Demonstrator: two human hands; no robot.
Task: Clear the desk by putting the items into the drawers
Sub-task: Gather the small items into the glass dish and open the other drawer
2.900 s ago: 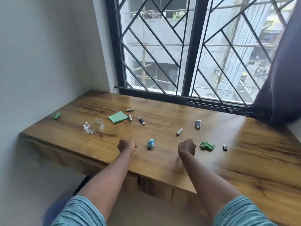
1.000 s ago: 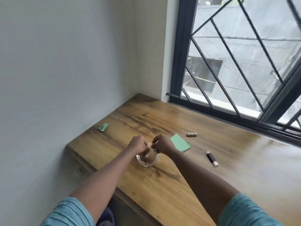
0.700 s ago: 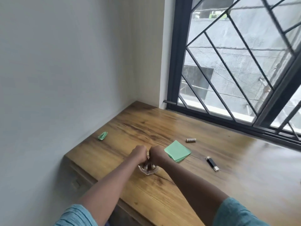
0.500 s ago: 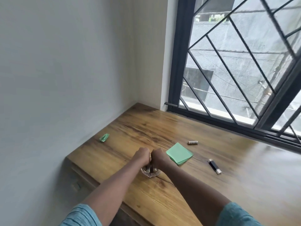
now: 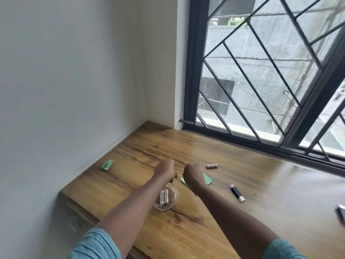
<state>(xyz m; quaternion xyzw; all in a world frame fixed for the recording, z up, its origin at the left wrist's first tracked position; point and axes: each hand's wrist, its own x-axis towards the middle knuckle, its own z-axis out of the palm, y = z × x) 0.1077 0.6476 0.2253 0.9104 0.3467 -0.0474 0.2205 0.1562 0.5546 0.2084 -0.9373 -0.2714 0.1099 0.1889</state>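
A clear glass ashtray [image 5: 174, 198] sits near the desk's front left and holds two batteries [image 5: 164, 197] lying side by side. My left hand [image 5: 165, 170] and my right hand [image 5: 192, 174] hover just beyond the ashtray, a little apart. Both show their backs with the fingers curled under, and nothing shows in either. My right hand covers part of a green sticky-note pad [image 5: 207, 178]. Another battery [image 5: 212, 166] lies beyond the pad. A black USB stick [image 5: 236, 192] lies to the right, and a folded green paper [image 5: 107, 164] lies near the wall.
The wooden desk [image 5: 280, 202] fills a corner, with a white wall on the left and a barred window behind. A dark object [image 5: 342, 214] is cut off at the right edge. A drawer front [image 5: 74, 224] shows below the desk's left front edge.
My hands were together over the ashtray; they have now lifted, moved beyond it and parted, leaving two batteries inside. The camera has moved closer.
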